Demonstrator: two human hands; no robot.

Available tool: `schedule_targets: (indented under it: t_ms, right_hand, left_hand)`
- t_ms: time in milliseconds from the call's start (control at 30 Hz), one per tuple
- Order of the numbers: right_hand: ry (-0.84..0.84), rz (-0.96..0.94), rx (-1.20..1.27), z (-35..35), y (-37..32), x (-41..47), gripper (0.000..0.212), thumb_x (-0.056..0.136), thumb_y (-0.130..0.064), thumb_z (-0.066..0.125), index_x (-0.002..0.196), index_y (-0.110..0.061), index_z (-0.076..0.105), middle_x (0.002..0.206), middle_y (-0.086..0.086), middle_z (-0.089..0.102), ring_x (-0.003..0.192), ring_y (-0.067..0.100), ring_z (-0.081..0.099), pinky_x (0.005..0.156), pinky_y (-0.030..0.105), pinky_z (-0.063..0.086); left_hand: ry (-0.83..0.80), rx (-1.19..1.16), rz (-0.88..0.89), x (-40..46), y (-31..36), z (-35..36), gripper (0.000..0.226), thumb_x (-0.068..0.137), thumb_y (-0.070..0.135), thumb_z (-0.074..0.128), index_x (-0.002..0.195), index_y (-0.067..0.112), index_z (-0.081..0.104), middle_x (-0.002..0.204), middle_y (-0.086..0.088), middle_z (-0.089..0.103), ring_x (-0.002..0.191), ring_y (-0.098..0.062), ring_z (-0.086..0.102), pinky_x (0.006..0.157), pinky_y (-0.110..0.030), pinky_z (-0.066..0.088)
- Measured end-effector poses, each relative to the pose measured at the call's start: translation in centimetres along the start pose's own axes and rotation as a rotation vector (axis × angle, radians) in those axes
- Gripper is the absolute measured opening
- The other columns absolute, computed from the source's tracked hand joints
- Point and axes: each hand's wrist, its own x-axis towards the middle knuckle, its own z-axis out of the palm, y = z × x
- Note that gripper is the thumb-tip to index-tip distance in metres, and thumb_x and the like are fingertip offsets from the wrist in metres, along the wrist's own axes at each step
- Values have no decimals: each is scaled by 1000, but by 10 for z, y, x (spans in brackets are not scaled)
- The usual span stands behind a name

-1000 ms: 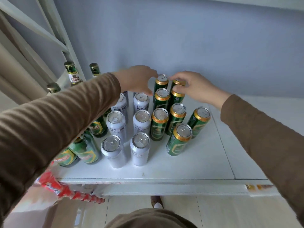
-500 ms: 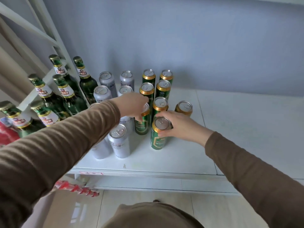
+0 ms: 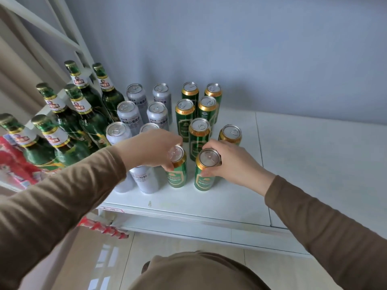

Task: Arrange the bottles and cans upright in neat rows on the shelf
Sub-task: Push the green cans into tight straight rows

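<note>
Your left hand (image 3: pixel 150 149) grips one upright green can (image 3: pixel 177 170); your right hand (image 3: pixel 232 162) grips its neighbour (image 3: pixel 205 172); both gold-rimmed, on the shelf (image 3: pixel 230 197).

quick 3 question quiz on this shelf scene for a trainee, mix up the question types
1. True or false: the left hand grips a silver can.
2. Multiple choice: the green bottles stand where among the drinks? A) far left B) far right C) centre
3. Fill in: the right hand holds a green can that stands ____ on the shelf.

Key
1. False: it holds the other front green can near its rim.
2. A
3. upright
</note>
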Motion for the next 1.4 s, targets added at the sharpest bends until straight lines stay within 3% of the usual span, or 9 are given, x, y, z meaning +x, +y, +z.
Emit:
schedule_targets:
  t_ms: [100,500,600,667,733,900,1100,1233,1400]
  right_hand:
    - [8,-3,-15,2,-5,-4,62,69,-55,83,118,-33,53,116,-13,59,96,11,56,68,22,36]
    - [46,31,-192,0,-21,-13,64,70,-65,76,114,-25,51,108,-3,64,89,22,62,75,35,50]
    - [1,32,-204,-2,-18,-11,66,72,-67,72,120,-27,51,112,-4,66,94,21,63,77,34,50]
    - [-29,49,-154,-10,-17,-11,72,74,-70,68,131,-30,50,122,-6,66,103,19,63,80,31,48]
    - [20,57,-82,-25,-14,-10,73,79,-69,65,139,-30,50,130,-7,64,110,16,63,86,28,47]
    - [310,88,-63,-62,16,10,53,87,-52,65,132,-26,58,135,-2,59,123,20,53,92,30,39]
    - [0,243,-59,-61,52,38,74,82,-59,69,144,-31,43,147,1,49,128,23,51,95,34,41]
    - [-11,210,-2,-54,54,47,63,82,-47,76,137,-29,51,135,-2,59,114,20,56,87,33,45]
    - [33,157,-1,-46,47,53,57,77,-49,79,127,-32,57,121,-10,63,103,14,57,79,29,41]
  left_hand:
    - [-17,-46,-1,-6,1,3,67,71,46,83,129,35,51,115,12,60,106,-15,54,85,-33,45]
    - [-55,-122,-21,-10,-1,2,68,70,47,84,128,38,51,116,12,60,107,-14,52,88,-35,45]
    - [-111,-139,-44,-11,0,-2,76,73,47,82,139,37,46,126,10,58,111,-14,51,88,-32,41]
    - [-140,-178,-57,-12,1,-11,82,74,50,81,145,37,42,135,11,55,121,-14,51,98,-34,43]
    - [-102,-226,-60,-7,4,-24,82,75,54,78,146,37,42,138,11,55,123,-14,54,106,-38,43]
    - [183,-243,-36,35,17,-42,78,78,48,78,146,31,44,142,5,54,125,-19,53,102,-35,44]
    - [66,-240,-60,88,26,-35,82,79,45,78,150,26,40,147,0,49,131,-25,49,105,-38,42]
    - [37,-255,-46,95,23,-31,58,80,39,78,132,26,56,117,7,58,112,-22,57,91,-36,47]
    - [14,-287,-55,80,9,-34,57,79,34,80,131,29,57,116,6,60,106,-19,56,89,-33,44]
